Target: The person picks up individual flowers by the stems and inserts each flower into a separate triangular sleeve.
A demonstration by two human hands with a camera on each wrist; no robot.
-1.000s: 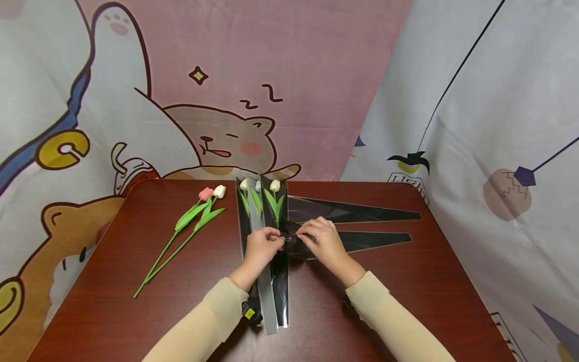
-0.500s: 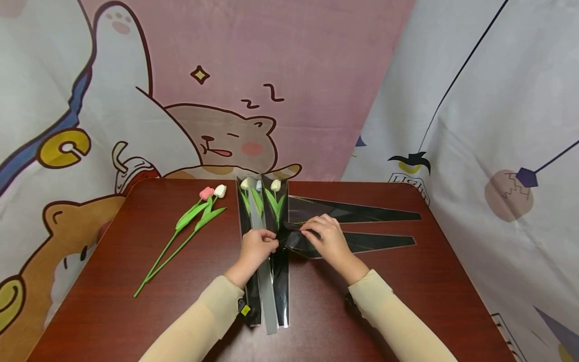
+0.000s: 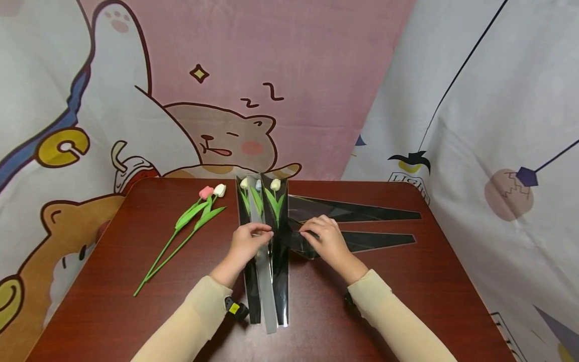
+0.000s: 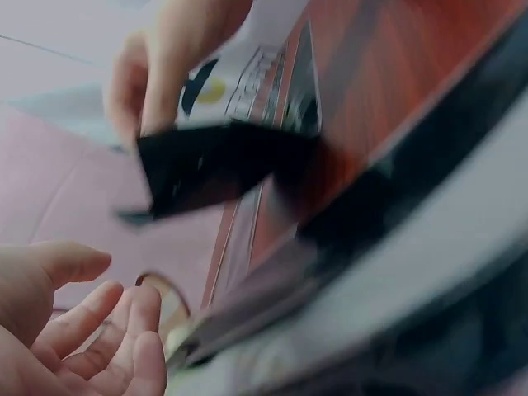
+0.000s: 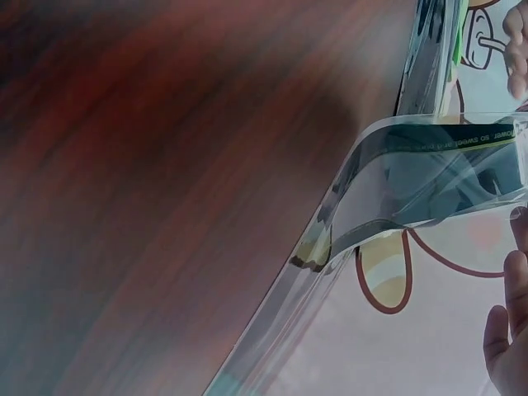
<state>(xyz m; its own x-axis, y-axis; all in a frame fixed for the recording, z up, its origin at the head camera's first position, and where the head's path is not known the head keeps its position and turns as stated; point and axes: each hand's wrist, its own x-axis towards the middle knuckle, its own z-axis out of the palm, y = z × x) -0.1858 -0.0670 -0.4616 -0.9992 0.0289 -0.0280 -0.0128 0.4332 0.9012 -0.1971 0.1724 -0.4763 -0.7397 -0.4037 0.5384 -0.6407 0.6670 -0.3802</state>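
My right hand [image 3: 327,241] pinches the wide end of a dark, clear-faced flower sleeve [image 4: 198,165] and holds it up off the table. The sleeve's narrow end [image 3: 384,241] reaches out to the right. In the right wrist view the sleeve's mouth bows open, with printed lettering along a dark band. My left hand [image 3: 246,241] hovers over the wrapped tulips, fingers loosely bent and nothing in them, as the left wrist view shows. Under it lie several sleeves side by side, with white tulips [image 3: 275,185] and a pale blue tulip [image 3: 259,185] showing at their tops.
Two loose tulips, one pink [image 3: 205,193] and one white [image 3: 219,190], lie with crossed stems on the left of the brown table [image 3: 135,241]. Another flat dark sleeve [image 3: 362,210] lies behind the held one. A cartoon cloth [image 3: 316,90] hangs behind the table.
My left hand has let go of the sleeve's edge and drawn back to the left. My right hand still pinches the sleeve, barely shifted; its raised end has changed shape.
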